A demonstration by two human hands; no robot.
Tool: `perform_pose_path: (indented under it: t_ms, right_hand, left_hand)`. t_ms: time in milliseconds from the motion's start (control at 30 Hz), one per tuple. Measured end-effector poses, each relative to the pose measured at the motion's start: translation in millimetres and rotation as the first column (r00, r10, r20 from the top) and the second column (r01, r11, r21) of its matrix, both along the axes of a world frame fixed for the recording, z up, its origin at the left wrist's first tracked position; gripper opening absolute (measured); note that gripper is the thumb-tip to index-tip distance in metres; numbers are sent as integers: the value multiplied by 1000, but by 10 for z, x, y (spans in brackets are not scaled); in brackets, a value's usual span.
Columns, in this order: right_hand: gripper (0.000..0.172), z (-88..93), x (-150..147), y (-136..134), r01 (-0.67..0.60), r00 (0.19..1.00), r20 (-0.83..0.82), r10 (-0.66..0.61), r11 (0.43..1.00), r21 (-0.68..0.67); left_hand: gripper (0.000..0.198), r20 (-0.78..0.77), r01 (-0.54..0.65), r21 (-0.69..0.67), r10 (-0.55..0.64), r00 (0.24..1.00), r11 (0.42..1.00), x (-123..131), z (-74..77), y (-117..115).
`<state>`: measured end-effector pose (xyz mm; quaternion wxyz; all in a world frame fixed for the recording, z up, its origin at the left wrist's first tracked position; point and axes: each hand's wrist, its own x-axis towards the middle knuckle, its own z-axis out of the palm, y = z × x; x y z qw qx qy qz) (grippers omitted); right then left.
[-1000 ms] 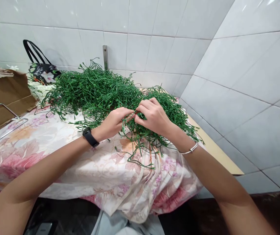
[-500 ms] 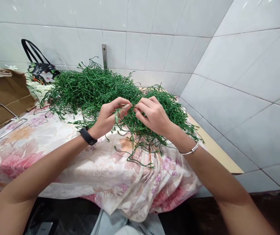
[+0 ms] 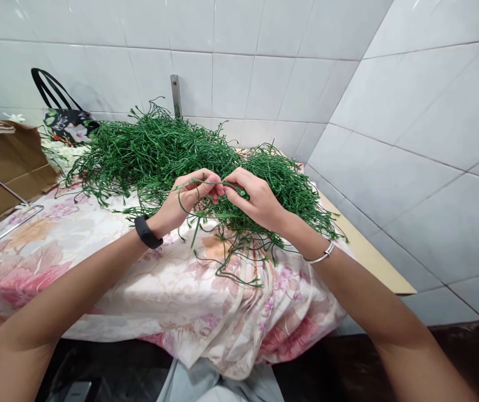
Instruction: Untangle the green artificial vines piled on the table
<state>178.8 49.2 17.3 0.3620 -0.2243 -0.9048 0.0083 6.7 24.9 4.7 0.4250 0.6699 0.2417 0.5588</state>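
A thin green artificial flower stem (image 3: 186,207) curves through the fingers of my left hand (image 3: 187,198), which pinches it. My right hand (image 3: 256,198) meets the left one fingertip to fingertip, its thumb and forefinger closed on the same stem. Behind and under both hands spreads a big tangled pile of green artificial stems (image 3: 147,151) with small branched tips. A few loose stems (image 3: 239,273) trail onto the cloth below my hands. The exact spot where the fingertips meet is partly hidden.
A floral cloth (image 3: 109,290) covers the table. At the left stand a cardboard box (image 3: 9,167), a bent metal rod (image 3: 30,207) and a black floral bag (image 3: 70,124). White flowers (image 3: 66,153) lie by the bag. Tiled walls close off the back and right.
The stem at my left hand now shows as a wide loop through the fingers. Both hands remain together over the pile, with the fingertips closer. The view has shifted slightly.
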Motion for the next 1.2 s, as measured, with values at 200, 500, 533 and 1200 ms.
perform_pose_path:
  t_ms: [200, 500, 533, 1200]
  right_hand:
    - [11, 7, 13, 14, -92, 996, -26, 91, 995, -49]
    - [14, 44, 21, 0, 73, 964, 215, -156, 934, 351]
    - [15, 49, 16, -7, 89, 954, 229, -193, 913, 399]
    - [58, 134, 498, 539, 661, 731, -157, -664, 746, -79]
  left_hand:
    - [21, -78, -11, 22, 13, 997, 1000, -12, 37, -28]
    - [22, -150, 67, -72, -77, 986, 995, 2, 29, -28]
    - [23, -178, 56, -66, -67, 982, 996, 11, 28, -35]
    - [21, -44, -201, 65, 204, 978, 977, -74, 38, 58]
